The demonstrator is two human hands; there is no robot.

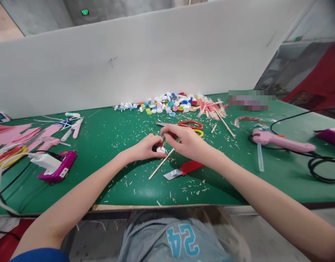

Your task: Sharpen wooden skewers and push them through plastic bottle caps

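My left hand is closed around a small white bottle cap, held just above the table. My right hand pinches a thin rod whose lower end meets the cap; its kind is too small to make out. Below my hands a wooden stick lies slantwise. Under my right wrist is a red utility knife with its blade out, pointing left. Behind my right hand lie scissors with orange and yellow handles, partly hidden.
Bottle caps are heaped along the white partition, beside wrapped wooden sticks. A pink glue gun with cables lies right. Pink sheets, another glue gun and a purple power strip lie left. Wood shavings litter the green table.
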